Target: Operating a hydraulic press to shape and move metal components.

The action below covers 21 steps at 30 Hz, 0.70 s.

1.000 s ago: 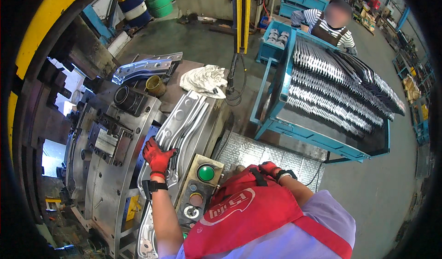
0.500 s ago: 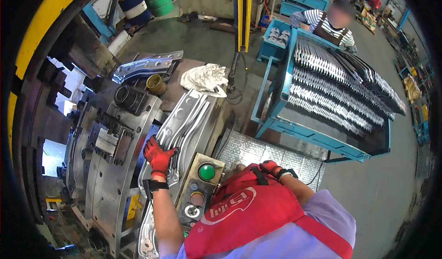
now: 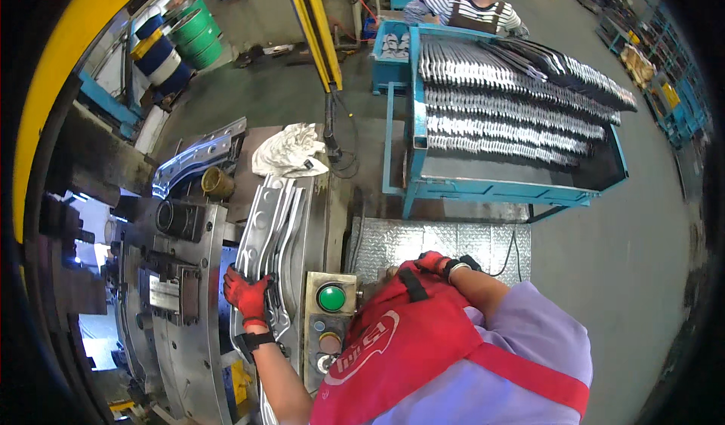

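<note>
My left hand, in a red glove, lies across a long stamped metal panel on the bench. Its fingers bend over the panel's left edge and its thumb spans toward the right edge. Further curved panels lie side by side against this one. My right hand, also red-gloved, is held curled close to the front of my red apron. The apron partly hides its fingers, so whatever they hold does not show. A control box with a green button stands between my left hand and the apron.
A press die fills the left side. Beyond the panels are a white rag, a brass-coloured cup and another panel. A blue rack of stacked metal parts stands at the far right, with a person behind it.
The view has turned, so the bench and rack appear shifted left. My left hand keeps its place on the panel. My right hand stays curled by the apron.
</note>
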Tool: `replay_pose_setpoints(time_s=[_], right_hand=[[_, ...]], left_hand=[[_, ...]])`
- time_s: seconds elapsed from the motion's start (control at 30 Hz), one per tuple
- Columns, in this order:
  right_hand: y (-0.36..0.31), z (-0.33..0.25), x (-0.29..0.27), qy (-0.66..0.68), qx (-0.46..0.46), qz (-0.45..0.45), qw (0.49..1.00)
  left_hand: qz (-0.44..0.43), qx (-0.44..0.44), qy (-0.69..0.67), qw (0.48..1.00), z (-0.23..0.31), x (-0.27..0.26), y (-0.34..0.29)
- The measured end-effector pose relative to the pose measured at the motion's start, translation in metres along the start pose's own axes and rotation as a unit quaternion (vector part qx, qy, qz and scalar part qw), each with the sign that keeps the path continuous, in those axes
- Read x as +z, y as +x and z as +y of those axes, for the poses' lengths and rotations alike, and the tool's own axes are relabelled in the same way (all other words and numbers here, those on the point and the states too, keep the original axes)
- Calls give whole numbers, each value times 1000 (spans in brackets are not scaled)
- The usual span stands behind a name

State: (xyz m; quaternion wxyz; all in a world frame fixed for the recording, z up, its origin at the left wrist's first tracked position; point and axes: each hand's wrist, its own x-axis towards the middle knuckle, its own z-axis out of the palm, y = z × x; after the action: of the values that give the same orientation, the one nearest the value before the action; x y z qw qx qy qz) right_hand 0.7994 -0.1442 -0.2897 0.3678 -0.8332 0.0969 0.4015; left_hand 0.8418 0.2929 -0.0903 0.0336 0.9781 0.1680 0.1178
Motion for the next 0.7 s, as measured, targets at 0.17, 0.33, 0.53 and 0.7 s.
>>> replay_pose_setpoints(time_s=[0.17, 0.33, 0.53, 0.7], right_hand=[[1, -1, 4, -22, -34, 0, 999], [7, 6, 10, -42, -36, 23, 998], [-10, -6, 1, -46, -22, 39, 998], [-17, -9, -2, -93, -61, 14, 994]], left_hand=[[34, 20, -9, 999, -9, 6, -2], [49, 30, -17, 998, -14, 14, 1], [45, 28, -10, 999, -9, 12, 0], [38, 14, -35, 999, -14, 12, 2]])
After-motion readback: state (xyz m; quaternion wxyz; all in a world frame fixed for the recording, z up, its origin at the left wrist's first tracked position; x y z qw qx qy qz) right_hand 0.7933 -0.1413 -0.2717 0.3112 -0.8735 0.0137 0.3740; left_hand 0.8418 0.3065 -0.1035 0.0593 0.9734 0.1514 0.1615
